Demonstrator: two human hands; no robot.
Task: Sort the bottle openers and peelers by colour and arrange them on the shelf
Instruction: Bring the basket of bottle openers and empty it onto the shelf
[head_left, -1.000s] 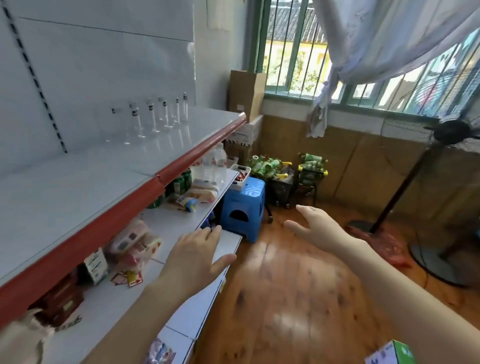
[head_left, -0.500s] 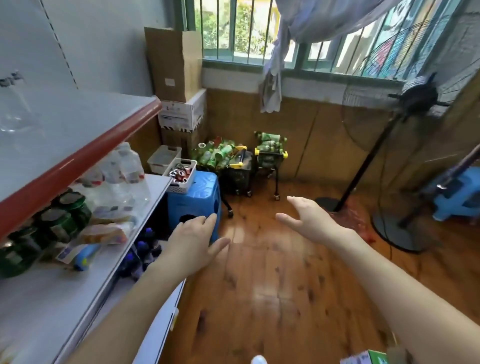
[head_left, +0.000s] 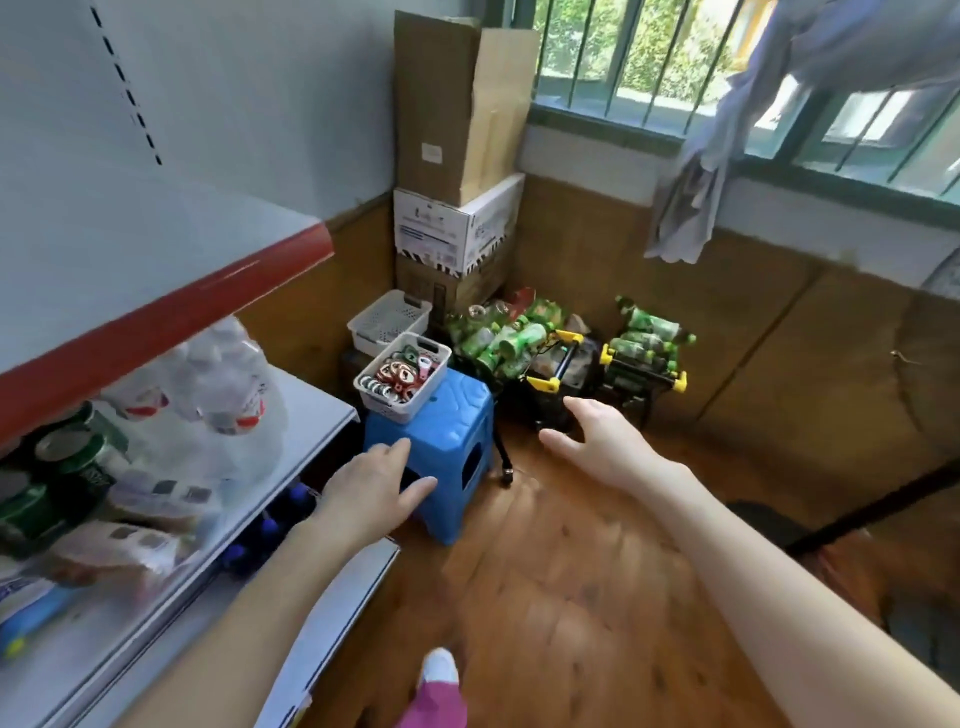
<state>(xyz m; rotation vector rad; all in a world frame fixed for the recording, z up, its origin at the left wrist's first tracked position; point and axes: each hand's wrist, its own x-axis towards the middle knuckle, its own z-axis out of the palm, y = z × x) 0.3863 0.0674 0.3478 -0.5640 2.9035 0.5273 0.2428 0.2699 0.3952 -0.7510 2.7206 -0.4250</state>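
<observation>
A white basket (head_left: 385, 409) full of several red, green and pink bottle openers and peelers (head_left: 399, 370) stands on a blue plastic stool (head_left: 444, 441). My left hand (head_left: 371, 491) hovers open just in front of the stool, holding nothing. My right hand (head_left: 597, 441) is stretched out open to the right of the stool, over the wooden floor. The shelf unit (head_left: 171, 306) with its red-edged top board runs along the left.
An empty white basket (head_left: 387, 319) sits behind the full one. Cardboard boxes (head_left: 457, 171) are stacked in the corner. Two small carts of green bottles (head_left: 524, 338) stand by the wall. Water bottles and cans fill the middle shelf (head_left: 317, 410). My foot (head_left: 439, 670) is on the floor below.
My view has moved closer to the stool and basket, which now look larger and nearer. Both hands stay open and outstretched, now close to the stool.
</observation>
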